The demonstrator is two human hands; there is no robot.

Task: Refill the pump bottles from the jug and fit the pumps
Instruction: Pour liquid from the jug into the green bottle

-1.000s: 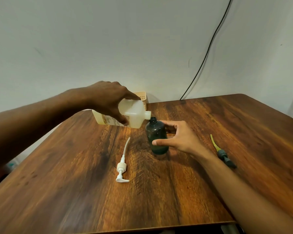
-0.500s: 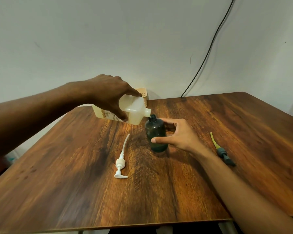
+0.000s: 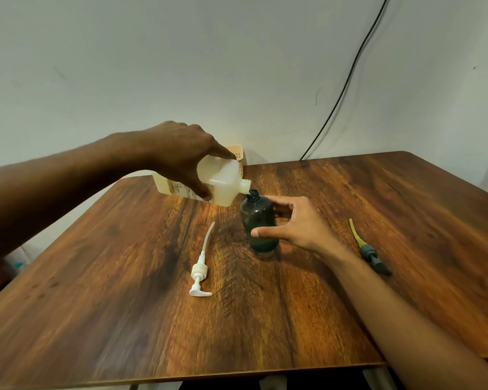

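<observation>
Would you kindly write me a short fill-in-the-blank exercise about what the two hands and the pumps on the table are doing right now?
1. The left hand tilts the ____ over the dark bottle.
2. The right hand steadies the dark ____.
3. The white pump lies on the ____, left of the bottle.
4. The grey pump has a ____ tube.

Missing words: jug; bottle; table; yellow

L hand (image 3: pixel 181 153) raised, palm down, grip clamped on jug (image 3: pixel 209 184); R hand (image 3: pixel 296 223) cupped round dark bottle (image 3: pixel 259 220), thumb forward.
</observation>
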